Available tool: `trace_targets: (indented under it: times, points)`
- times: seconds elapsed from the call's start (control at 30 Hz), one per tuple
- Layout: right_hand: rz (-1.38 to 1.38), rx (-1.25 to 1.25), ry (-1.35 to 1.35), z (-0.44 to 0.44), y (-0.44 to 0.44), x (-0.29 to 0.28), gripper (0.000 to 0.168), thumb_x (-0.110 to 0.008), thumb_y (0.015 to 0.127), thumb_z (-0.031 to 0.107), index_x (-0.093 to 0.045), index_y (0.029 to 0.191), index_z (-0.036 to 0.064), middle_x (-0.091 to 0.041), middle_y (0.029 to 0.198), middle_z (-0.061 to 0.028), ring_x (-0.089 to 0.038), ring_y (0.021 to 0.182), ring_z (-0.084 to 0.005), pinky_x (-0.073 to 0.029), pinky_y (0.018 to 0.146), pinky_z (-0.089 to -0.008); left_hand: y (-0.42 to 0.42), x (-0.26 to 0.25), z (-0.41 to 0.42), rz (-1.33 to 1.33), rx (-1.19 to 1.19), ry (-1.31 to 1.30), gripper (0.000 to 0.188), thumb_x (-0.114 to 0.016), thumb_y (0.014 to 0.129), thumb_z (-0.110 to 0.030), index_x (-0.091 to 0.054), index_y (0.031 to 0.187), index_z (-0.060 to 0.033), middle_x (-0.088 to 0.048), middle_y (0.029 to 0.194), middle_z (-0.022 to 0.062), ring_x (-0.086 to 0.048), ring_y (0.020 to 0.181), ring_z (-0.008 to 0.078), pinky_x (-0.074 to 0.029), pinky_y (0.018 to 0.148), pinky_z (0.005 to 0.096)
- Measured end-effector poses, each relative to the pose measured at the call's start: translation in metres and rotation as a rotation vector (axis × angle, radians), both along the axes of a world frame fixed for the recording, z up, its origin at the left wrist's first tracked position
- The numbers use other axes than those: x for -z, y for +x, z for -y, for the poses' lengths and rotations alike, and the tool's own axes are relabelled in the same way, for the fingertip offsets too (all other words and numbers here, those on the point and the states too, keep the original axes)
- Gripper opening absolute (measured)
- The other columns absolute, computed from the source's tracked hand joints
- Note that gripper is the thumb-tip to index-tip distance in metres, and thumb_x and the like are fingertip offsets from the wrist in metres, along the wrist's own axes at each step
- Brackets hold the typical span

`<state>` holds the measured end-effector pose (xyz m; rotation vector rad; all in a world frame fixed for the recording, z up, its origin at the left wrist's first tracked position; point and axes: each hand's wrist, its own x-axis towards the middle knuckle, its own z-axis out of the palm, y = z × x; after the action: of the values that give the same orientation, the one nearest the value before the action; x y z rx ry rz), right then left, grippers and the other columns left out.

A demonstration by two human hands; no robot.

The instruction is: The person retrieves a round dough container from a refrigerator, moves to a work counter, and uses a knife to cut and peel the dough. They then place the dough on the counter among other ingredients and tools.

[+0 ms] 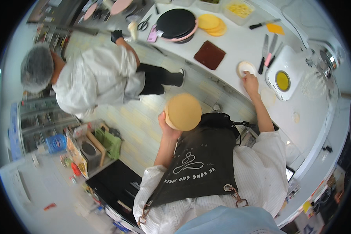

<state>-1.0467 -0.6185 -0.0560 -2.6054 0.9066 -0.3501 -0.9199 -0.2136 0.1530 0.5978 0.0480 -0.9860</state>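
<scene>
My left hand [169, 125] holds a round tan tub-like thing [184, 112] by its side, in front of the black apron; the flat round face is towards the camera. Over the white counter, my right hand [250, 82] reaches down with bent fingers to a shallow round white dish or lid [245, 69] with a tan rim. Its fingertips touch or nearly touch the inside; whether they grip it cannot be told. A dark brown square sheet [210, 55] lies to the left of the dish. Spatulas [265, 48] with black and pink handles lie beyond it.
A black round hot plate [177, 24] and yellow discs [212, 24] are at the back. A white kitchen scale [292, 70] bears a round tin of yellow stuff [282, 81]. A knife [263, 24] lies behind the spatulas. A co-worker [96, 76] in a hairnet stands to the left.
</scene>
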Motion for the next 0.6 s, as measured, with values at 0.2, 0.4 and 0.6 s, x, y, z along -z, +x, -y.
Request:
trace_targets:
  times: [0.2,0.4,0.6]
  points:
    - [0.143,-0.090,0.137,-0.015,0.013,-0.036,0.030,-0.070,0.080,0.001,-0.058,0.107,0.008,-0.070,0.081,-0.0101,-0.067,0.077,-0.0296,-0.051,0.068,-0.0427,0.013,0.001,-0.012,-0.041,-0.050,-0.044,0.093,-0.052,0.078,-0.072,-0.038,0.146,-0.0104,-0.043,0.145,0.0218,-0.043,0.128,0.0537,-0.045,0.092,0.0701]
    - [0.051,-0.047,0.013,-0.011,0.008,-0.010,0.022,-0.068,0.086,0.011,-0.064,0.108,0.009,-0.071,0.086,-0.0097,-0.067,0.083,-0.0285,-0.052,0.074,-0.0417,0.022,-0.018,-0.002,-0.039,0.012,-0.127,0.097,-0.051,0.077,-0.076,-0.034,0.149,-0.0125,-0.038,0.148,0.0220,-0.037,0.132,0.0575,-0.043,0.094,0.0726]
    - [0.266,-0.277,0.422,-0.083,0.044,-0.105,0.024,-0.065,0.092,0.013,-0.070,0.114,0.007,-0.073,0.098,-0.0109,-0.068,0.092,-0.0205,-0.051,0.081,-0.0306,0.032,-0.016,0.000,-0.021,-0.041,-0.149,0.093,-0.045,0.081,-0.074,-0.036,0.147,-0.0094,-0.042,0.145,0.0225,-0.045,0.129,0.0495,-0.044,0.096,0.0682]
